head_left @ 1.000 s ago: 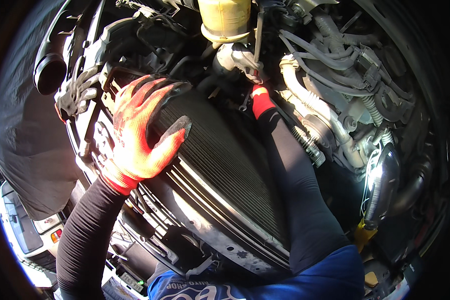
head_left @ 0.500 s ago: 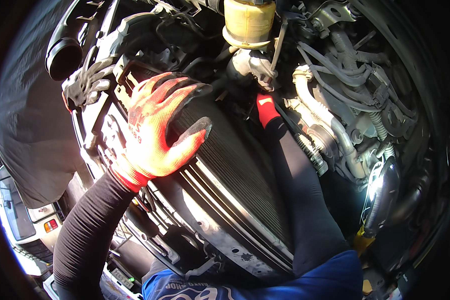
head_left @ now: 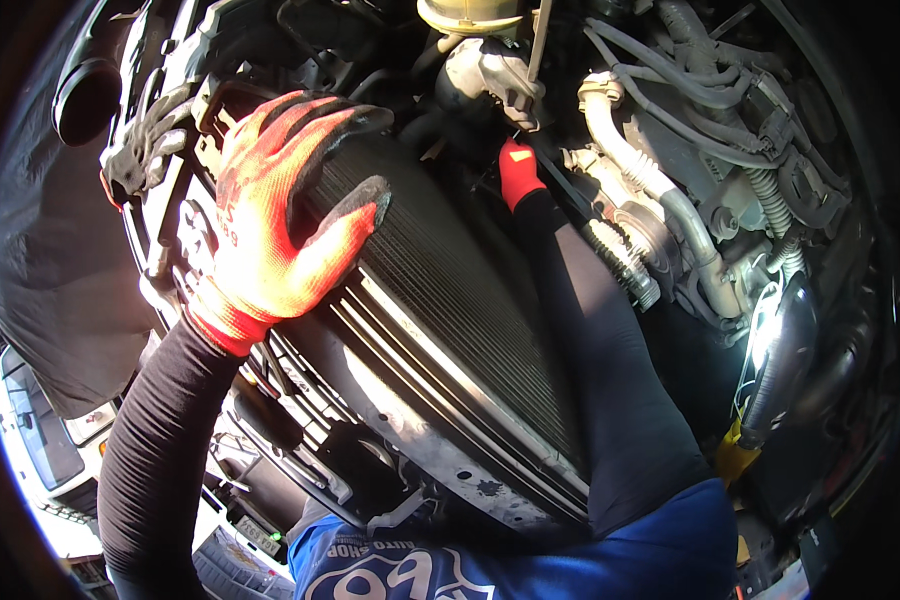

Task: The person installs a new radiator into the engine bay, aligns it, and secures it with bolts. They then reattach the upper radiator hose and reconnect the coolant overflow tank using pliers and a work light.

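My left hand (head_left: 285, 215), in an orange-red glove with dark palm and fingertips, lies over the top edge of the radiator (head_left: 460, 300). Its fingers are stretched out and the thumb stands apart; nothing shows in its grasp. Deep in the gap behind the radiator is my right hand (head_left: 518, 175), in a red glove, below a grey metal housing (head_left: 485, 75). Only the back of that hand and the cuff show; the fingers are lost in shadow, so any hold is hidden.
A grey-black glove (head_left: 150, 145) rests on the front frame; whether a hand fills it is unclear. Right of my right arm are a metal pipe (head_left: 620, 145), hoses (head_left: 710, 150) and a lit work lamp (head_left: 770, 350). A yellowish reservoir (head_left: 470, 15) sits at the top.
The whole view has shifted, so the engine parts sit higher in the picture. Both hands keep about the same places on the radiator and in the gap.
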